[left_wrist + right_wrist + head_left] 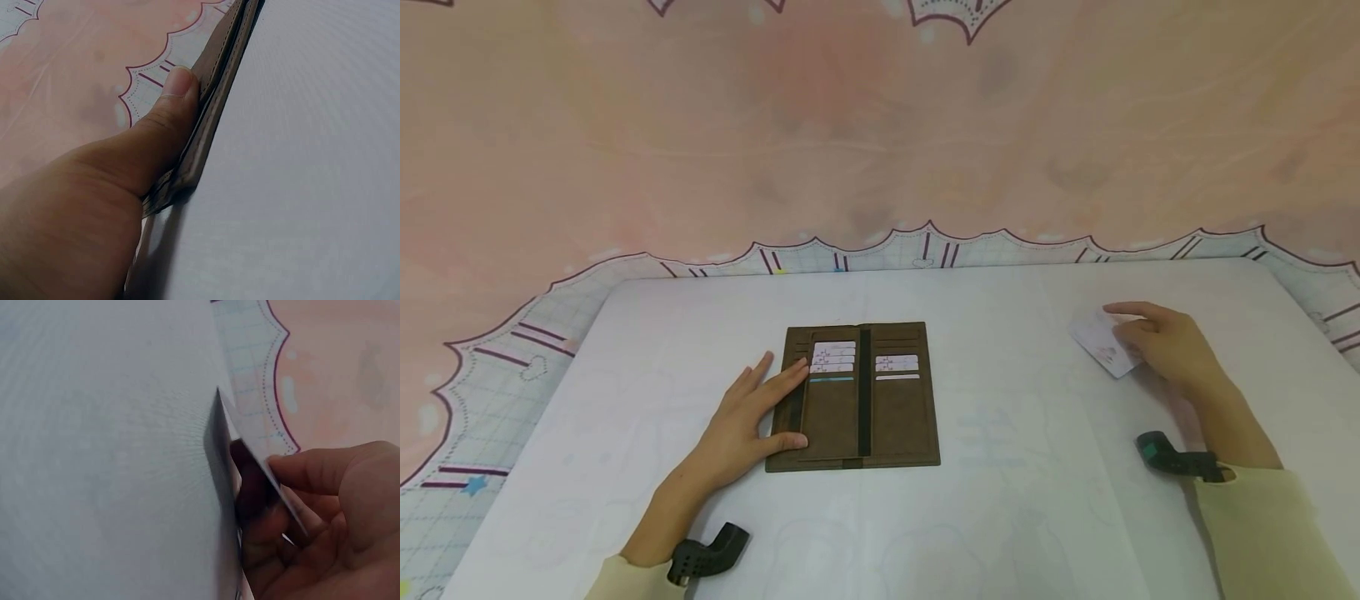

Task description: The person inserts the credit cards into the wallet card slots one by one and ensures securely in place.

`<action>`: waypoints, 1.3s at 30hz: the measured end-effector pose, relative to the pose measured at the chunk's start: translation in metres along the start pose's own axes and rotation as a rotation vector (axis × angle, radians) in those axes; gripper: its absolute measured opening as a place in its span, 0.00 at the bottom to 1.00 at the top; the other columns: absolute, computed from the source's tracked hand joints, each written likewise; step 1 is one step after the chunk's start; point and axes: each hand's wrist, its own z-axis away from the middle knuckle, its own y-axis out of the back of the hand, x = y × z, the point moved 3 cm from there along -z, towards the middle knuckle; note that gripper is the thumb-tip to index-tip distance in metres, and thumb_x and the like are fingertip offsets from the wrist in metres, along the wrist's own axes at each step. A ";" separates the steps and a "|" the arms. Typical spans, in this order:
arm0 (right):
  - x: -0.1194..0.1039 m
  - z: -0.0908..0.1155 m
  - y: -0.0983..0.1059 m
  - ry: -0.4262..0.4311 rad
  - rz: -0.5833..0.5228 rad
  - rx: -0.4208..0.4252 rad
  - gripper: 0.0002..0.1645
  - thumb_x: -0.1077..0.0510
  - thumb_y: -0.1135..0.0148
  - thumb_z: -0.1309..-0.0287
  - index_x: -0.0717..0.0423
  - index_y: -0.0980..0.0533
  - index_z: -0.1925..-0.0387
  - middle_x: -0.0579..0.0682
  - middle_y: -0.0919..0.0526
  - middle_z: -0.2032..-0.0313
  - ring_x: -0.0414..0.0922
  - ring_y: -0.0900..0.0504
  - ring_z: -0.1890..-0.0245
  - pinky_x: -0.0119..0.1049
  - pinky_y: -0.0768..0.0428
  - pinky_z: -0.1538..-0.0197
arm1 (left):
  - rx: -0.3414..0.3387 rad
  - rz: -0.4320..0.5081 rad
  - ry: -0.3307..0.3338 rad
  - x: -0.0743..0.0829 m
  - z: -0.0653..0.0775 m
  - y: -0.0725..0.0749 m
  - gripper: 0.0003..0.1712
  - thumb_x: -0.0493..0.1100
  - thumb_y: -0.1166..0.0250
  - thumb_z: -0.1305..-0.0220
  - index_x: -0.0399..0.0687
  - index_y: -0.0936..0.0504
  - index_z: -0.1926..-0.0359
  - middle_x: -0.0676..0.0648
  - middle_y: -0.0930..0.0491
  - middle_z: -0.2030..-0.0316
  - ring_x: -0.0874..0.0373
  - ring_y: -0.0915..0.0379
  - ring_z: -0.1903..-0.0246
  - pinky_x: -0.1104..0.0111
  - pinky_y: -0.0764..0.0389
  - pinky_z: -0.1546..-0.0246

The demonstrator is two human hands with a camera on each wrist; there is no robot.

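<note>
A brown bifold wallet (904,425) lies spread on the white tabletop, with several white cards (832,357) in its left slots and more in its right slots. My left hand (730,437) rests on the wallet's left edge, fingers stretched out and thumb lying on the lower left part. In the left wrist view, the thumb (178,87) lies over the stitched edge of the wallet (203,140). Off to the right, my right hand (1176,350) pinches a white printed card (1097,340) between thumb and fingers. The right wrist view shows that card tilted at the tabletop.
The white tabletop (1015,517) extends around the wallet and between both hands. A patterned peach cloth (850,167) lies beyond its far edge. Each wrist carries a black camera mount, the left one (707,554) just above the table.
</note>
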 end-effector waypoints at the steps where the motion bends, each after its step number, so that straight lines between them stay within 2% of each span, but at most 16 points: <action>1: -0.001 0.000 0.000 0.002 -0.014 -0.011 0.30 0.45 0.56 0.29 0.52 0.36 0.31 0.65 0.30 0.47 0.57 0.34 0.51 0.48 0.29 0.58 | -0.001 -0.001 -0.001 0.000 0.000 0.000 0.51 0.58 0.27 0.52 0.55 0.38 0.28 0.48 0.40 0.31 0.42 0.63 0.28 0.46 0.62 0.31; 3: -0.002 0.001 0.000 0.001 -0.039 -0.042 0.30 0.45 0.58 0.29 0.52 0.37 0.31 0.66 0.33 0.42 0.60 0.36 0.47 0.56 0.31 0.50 | -0.001 -0.002 -0.002 0.000 0.000 0.000 0.51 0.58 0.27 0.52 0.55 0.38 0.28 0.48 0.40 0.31 0.42 0.63 0.28 0.46 0.62 0.31; 5: -0.003 0.001 0.000 0.006 -0.063 -0.058 0.30 0.46 0.59 0.28 0.53 0.37 0.31 0.66 0.40 0.34 0.63 0.41 0.40 0.65 0.39 0.41 | 0.000 -0.003 -0.004 0.000 0.000 0.000 0.51 0.58 0.27 0.52 0.55 0.38 0.28 0.49 0.40 0.31 0.42 0.63 0.28 0.46 0.62 0.31; 6: -0.003 0.001 0.001 0.010 -0.072 -0.058 0.30 0.46 0.60 0.28 0.54 0.37 0.31 0.65 0.42 0.32 0.63 0.43 0.37 0.67 0.43 0.39 | 0.002 -0.002 -0.004 0.000 0.000 0.000 0.51 0.58 0.27 0.52 0.55 0.38 0.29 0.49 0.40 0.31 0.42 0.63 0.28 0.46 0.62 0.31; 10: -0.004 0.001 0.001 0.004 -0.133 -0.035 0.29 0.48 0.62 0.27 0.52 0.38 0.30 0.61 0.46 0.29 0.62 0.47 0.33 0.65 0.47 0.36 | 0.004 0.001 -0.005 0.001 0.001 0.001 0.50 0.58 0.27 0.52 0.54 0.38 0.29 0.48 0.39 0.31 0.42 0.63 0.28 0.46 0.62 0.31; 14: -0.004 0.001 -0.001 -0.016 -0.184 -0.014 0.29 0.49 0.63 0.27 0.47 0.44 0.27 0.61 0.44 0.31 0.59 0.45 0.36 0.54 0.35 0.41 | -0.001 0.003 -0.001 0.002 0.000 0.002 0.50 0.58 0.27 0.51 0.55 0.38 0.28 0.48 0.39 0.31 0.42 0.63 0.28 0.45 0.62 0.31; 16: -0.004 0.002 -0.002 -0.010 -0.176 -0.006 0.29 0.52 0.63 0.27 0.46 0.46 0.27 0.62 0.41 0.36 0.57 0.41 0.42 0.44 0.31 0.51 | -0.002 0.003 0.000 0.003 0.000 0.002 0.51 0.59 0.28 0.51 0.55 0.38 0.28 0.48 0.39 0.31 0.42 0.63 0.28 0.45 0.62 0.31; 18: -0.005 0.003 -0.003 0.002 -0.164 0.002 0.30 0.53 0.62 0.27 0.45 0.46 0.27 0.61 0.39 0.40 0.54 0.40 0.47 0.36 0.32 0.60 | -0.002 0.002 -0.002 0.003 0.000 0.002 0.51 0.59 0.28 0.51 0.54 0.38 0.28 0.48 0.38 0.31 0.42 0.63 0.28 0.46 0.62 0.31; 20: -0.006 0.004 -0.003 0.017 -0.146 0.010 0.30 0.52 0.60 0.27 0.46 0.45 0.27 0.60 0.35 0.43 0.52 0.37 0.51 0.32 0.32 0.64 | -0.003 0.002 -0.003 0.003 0.000 0.003 0.50 0.59 0.28 0.51 0.54 0.38 0.28 0.48 0.38 0.31 0.42 0.63 0.28 0.46 0.62 0.31; 24: -0.011 0.004 -0.005 0.023 -0.172 0.009 0.30 0.49 0.56 0.28 0.51 0.42 0.29 0.60 0.31 0.49 0.49 0.33 0.57 0.31 0.31 0.69 | -0.004 0.001 -0.002 0.003 -0.001 0.002 0.51 0.58 0.27 0.51 0.54 0.39 0.28 0.48 0.39 0.31 0.43 0.63 0.28 0.46 0.62 0.31; 27: -0.014 0.004 -0.008 0.019 -0.216 -0.008 0.31 0.48 0.54 0.29 0.54 0.40 0.30 0.60 0.30 0.49 0.49 0.31 0.58 0.27 0.28 0.68 | -0.003 0.002 -0.001 0.003 -0.001 0.002 0.51 0.57 0.27 0.52 0.55 0.38 0.28 0.48 0.39 0.31 0.42 0.63 0.28 0.46 0.62 0.31; 30: -0.020 0.003 -0.013 0.014 -0.218 -0.034 0.32 0.46 0.52 0.30 0.54 0.39 0.30 0.61 0.29 0.45 0.50 0.30 0.53 0.23 0.26 0.62 | -0.004 0.003 -0.001 0.003 -0.002 0.002 0.51 0.57 0.27 0.52 0.55 0.39 0.28 0.48 0.39 0.31 0.42 0.63 0.28 0.46 0.63 0.31; 33: -0.028 0.003 -0.018 0.028 -0.201 -0.062 0.33 0.43 0.51 0.31 0.53 0.37 0.31 0.61 0.27 0.43 0.51 0.29 0.50 0.26 0.26 0.55 | -0.006 0.003 0.000 0.004 -0.001 0.002 0.51 0.57 0.27 0.52 0.55 0.39 0.28 0.48 0.39 0.31 0.42 0.63 0.28 0.46 0.62 0.31; 36: -0.039 0.001 -0.024 0.051 -0.206 -0.066 0.33 0.41 0.50 0.32 0.52 0.36 0.32 0.61 0.25 0.46 0.50 0.29 0.52 0.29 0.26 0.57 | -0.006 0.007 0.002 0.003 0.000 0.002 0.51 0.57 0.27 0.52 0.54 0.39 0.28 0.48 0.39 0.31 0.42 0.63 0.28 0.46 0.62 0.31; 39: -0.052 -0.002 -0.028 0.070 -0.247 -0.052 0.30 0.43 0.49 0.32 0.50 0.34 0.34 0.58 0.23 0.49 0.49 0.28 0.55 0.27 0.25 0.60 | -0.006 0.015 0.002 0.003 0.000 0.001 0.51 0.57 0.27 0.52 0.55 0.38 0.28 0.48 0.39 0.31 0.42 0.64 0.28 0.46 0.63 0.31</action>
